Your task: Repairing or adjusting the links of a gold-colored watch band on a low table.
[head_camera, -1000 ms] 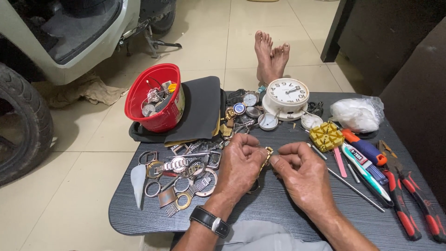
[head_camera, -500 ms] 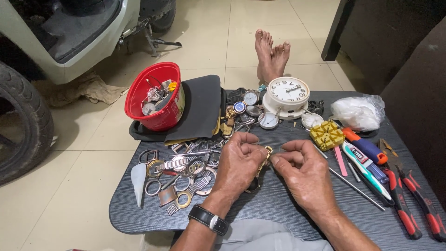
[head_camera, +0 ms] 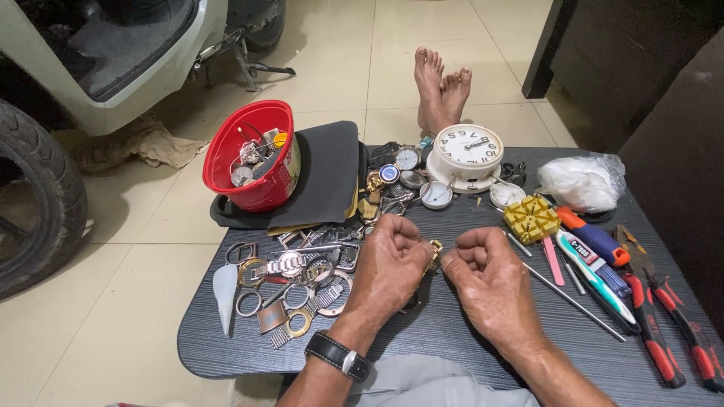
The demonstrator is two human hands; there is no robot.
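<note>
The left hand (head_camera: 388, 260) is curled nearly into a fist, fingertips pinching a small gold-coloured metal piece (head_camera: 434, 249) that juts from its right side. The right hand (head_camera: 490, 279) is also closed into a loose fist just beside that piece; whether its fingertips touch it cannot be told. Both hands rest over a dark table (head_camera: 452, 339) with a fine wood-grain texture and rounded corners. A black strap watch (head_camera: 339, 356) circles the left wrist.

Left of the gold piece lies a heap of metal watch cases, rings and link bands (head_camera: 294, 283). Behind the piece stands a round cream clock (head_camera: 467, 151), with a yellow ridged plastic block (head_camera: 532, 217) to its right. Far left of the clock sits a glossy red bowl (head_camera: 253, 154) of small parts on a folded black cloth (head_camera: 324, 177). Red-handled pliers (head_camera: 664, 316) lie at the table's right edge.
</note>
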